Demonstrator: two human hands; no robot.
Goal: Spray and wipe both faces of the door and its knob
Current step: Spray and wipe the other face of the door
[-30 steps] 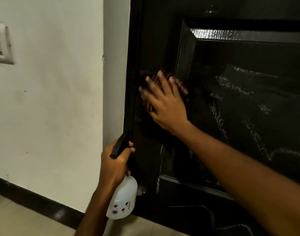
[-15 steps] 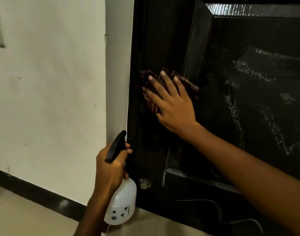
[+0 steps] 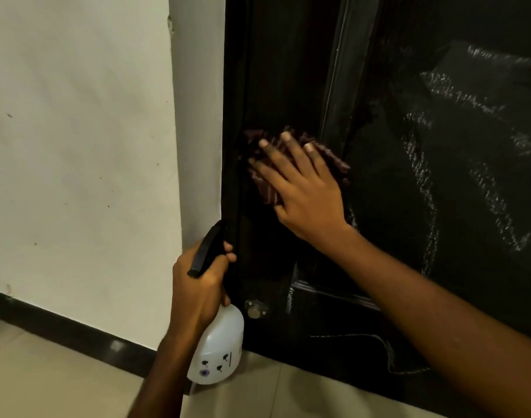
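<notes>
A dark glossy door (image 3: 409, 146) with a recessed panel fills the right side, streaked with wet spray trails. My right hand (image 3: 303, 188) lies flat with fingers spread, pressing a dark red cloth (image 3: 267, 188) against the door's left stile beside the panel edge. Lower down, my left hand (image 3: 200, 285) grips the black trigger head of a white spray bottle (image 3: 222, 348), which hangs upright near the door's bottom left corner. No knob is in view.
A cream wall (image 3: 77, 146) with a dark skirting board (image 3: 62, 330) stands left of the door frame. A small round metal fitting (image 3: 255, 309) sits low on the door. Beige floor tiles (image 3: 47, 381) lie below.
My right hand and the cloth have slid down the door's left stile. The view has dropped lower, so the switch plate on the wall has left the frame.
</notes>
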